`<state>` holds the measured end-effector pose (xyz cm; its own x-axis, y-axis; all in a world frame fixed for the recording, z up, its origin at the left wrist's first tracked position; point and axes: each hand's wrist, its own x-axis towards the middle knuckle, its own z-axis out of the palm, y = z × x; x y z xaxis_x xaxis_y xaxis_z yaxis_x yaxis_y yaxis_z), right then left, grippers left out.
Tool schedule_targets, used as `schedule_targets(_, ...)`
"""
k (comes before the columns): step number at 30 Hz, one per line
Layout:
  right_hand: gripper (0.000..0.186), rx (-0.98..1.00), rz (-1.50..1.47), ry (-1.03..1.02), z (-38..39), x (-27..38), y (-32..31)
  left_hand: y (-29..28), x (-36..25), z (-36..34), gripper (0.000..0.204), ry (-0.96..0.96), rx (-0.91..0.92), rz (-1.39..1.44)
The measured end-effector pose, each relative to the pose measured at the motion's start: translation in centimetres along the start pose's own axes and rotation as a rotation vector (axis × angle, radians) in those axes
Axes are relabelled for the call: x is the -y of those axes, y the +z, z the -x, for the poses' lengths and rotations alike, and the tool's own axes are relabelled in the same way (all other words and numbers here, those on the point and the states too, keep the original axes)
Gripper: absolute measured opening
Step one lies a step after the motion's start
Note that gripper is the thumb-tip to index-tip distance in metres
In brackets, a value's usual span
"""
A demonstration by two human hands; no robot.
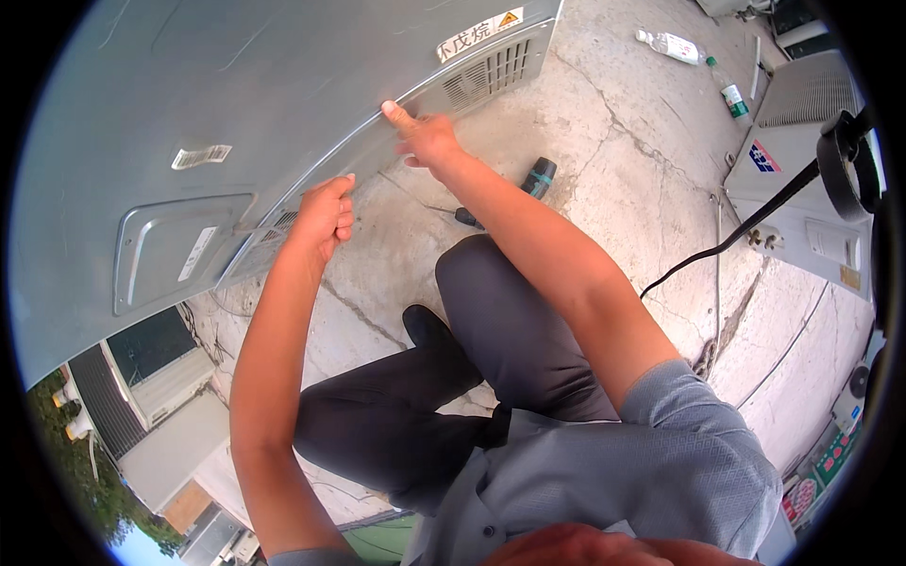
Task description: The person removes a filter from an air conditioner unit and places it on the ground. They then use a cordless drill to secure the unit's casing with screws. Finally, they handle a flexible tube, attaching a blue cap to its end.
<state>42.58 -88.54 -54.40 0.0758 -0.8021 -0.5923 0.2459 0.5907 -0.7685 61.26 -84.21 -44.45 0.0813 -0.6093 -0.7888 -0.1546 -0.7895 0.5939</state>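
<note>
From my remote seat I have the grey metal cabinet, likely a refrigerator's vented back, filling the upper left, right in front of the person's bent knees. The right hand is loosely spread and slightly blurred, gripping nothing around; its thumb meets the lower edge beside the slotted vent grille, perhaps to steady or feel along that rim. The left hand is half-curled just beside the lower trim, thumb raised; I can't tell whether it pinches anything small or touches the metal. I'd judge the black-and-teal cordless driver was laid on the concrete floor near the knee to free both hands yet stay reachable. For containers, I see a clear plastic bottle and a green-capped bottle lying well apart from the work; their contents I can't make out, and the cabinet's inside is hidden.
</note>
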Motion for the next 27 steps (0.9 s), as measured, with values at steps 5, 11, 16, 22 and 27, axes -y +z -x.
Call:
schedule_targets(5,0.089,-0.113,0.004,-0.101,0.8,-0.4,-1.1,3.2,-1.0,-4.9,0.021,0.090,-0.021,0.256)
schedule_targets(11,0.035,-0.214,0.962,-0.426,3.3,-9.1,-11.4,4.6,-1.7,-4.8,0.022,0.066,-0.096,0.255)
schedule_targets(16,0.025,0.016,1.431,-0.657,7.0,-15.5,-18.6,5.5,-2.4,-4.9,0.031,0.017,-0.080,0.345)
schedule_targets(22,0.041,-0.442,0.718,-0.662,5.8,-7.7,-17.9,2.8,-3.1,-6.0,0.028,-0.086,-0.183,0.391)
schedule_targets(27,0.046,-0.614,0.713,-0.804,2.3,4.4,-21.9,2.6,-3.1,-6.0,0.032,-0.141,-0.223,0.460)
